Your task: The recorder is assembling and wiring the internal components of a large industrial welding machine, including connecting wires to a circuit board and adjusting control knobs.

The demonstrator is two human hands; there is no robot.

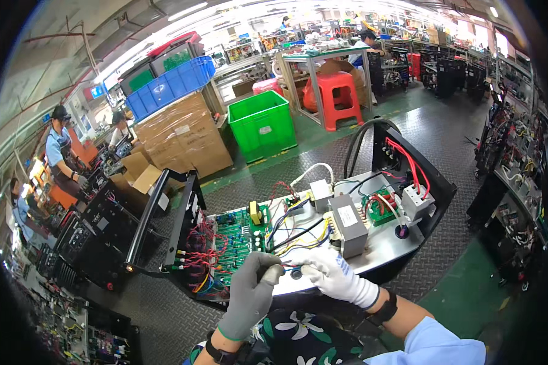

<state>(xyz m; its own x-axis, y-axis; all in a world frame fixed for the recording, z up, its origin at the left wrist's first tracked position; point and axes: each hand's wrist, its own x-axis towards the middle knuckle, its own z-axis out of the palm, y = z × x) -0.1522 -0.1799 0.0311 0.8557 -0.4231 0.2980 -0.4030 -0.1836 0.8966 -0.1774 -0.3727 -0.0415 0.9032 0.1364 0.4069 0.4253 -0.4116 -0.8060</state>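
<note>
An open machine chassis [402, 243] with black end panels lies in front of me. My left hand [252, 289], in a grey glove, is closed in a pinch over its near edge. Close beside it my right hand [335, 277], in a white glove, pinches too. Thin coloured wires [291, 266] run between the two sets of fingertips. Left of the hands is a green circuit board [237, 240] with red wires [192, 261] at its edge. Beyond the right hand sit a grey transformer block [349, 225] and yellow wires [313, 237].
A green crate [262, 126], a large cardboard box [186, 137] with a blue bin [170, 88] on it, and a red stool [338, 100] stand beyond the chassis. Racks of wired units [508, 201] line the right. Several people work further off, some at the left [64, 146].
</note>
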